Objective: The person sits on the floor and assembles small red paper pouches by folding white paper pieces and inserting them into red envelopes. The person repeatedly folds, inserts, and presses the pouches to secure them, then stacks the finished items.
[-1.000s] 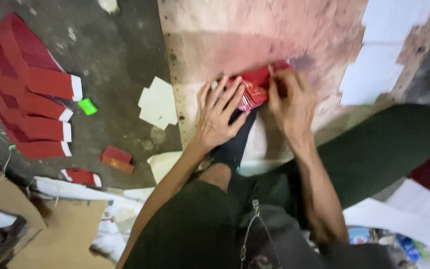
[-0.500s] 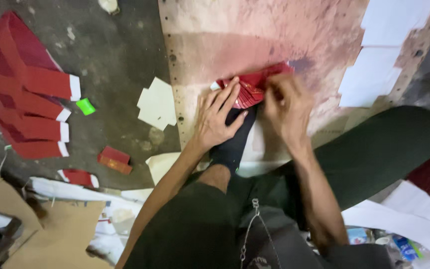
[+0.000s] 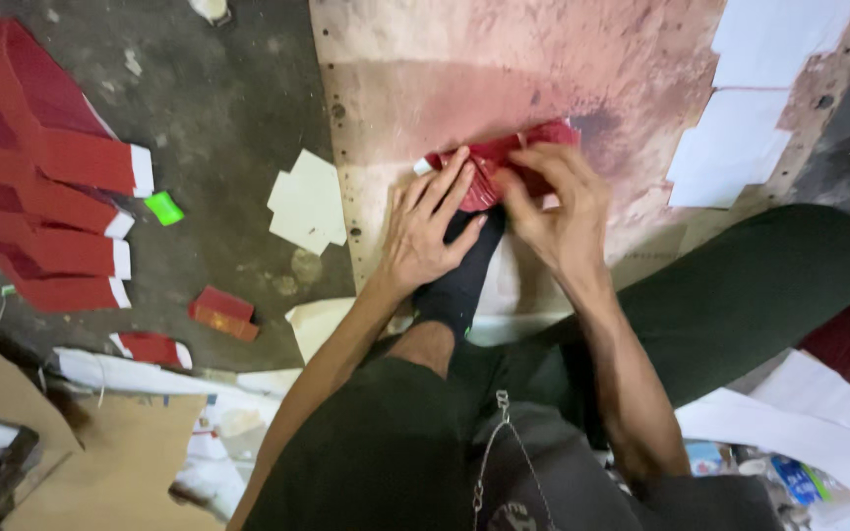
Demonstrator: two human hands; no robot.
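both hands, left (image 3: pixel 425 236) and right (image 3: pixel 558 211), pinch a half-folded red card (image 3: pixel 489 167) on the board (image 3: pixel 543 79); finished boxes (image 3: pixel 51 177) lie stacked aside.

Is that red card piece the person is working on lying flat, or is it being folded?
Being folded: the red card piece is bunched and creased between both hands on the board, not spread flat.

This is a rough floor-level workshop where paper boxes are made by hand. A stained wooden work board (image 3: pixel 543 88) lies on a dirty concrete floor (image 3: pixel 218 108) at the upper centre. Rows of folded red box blanks (image 3: pixel 46 167) fan out at the left, with white card offcuts (image 3: pixel 309 202) beside the board and brown cardboard (image 3: pixel 100 472) at the lower left.
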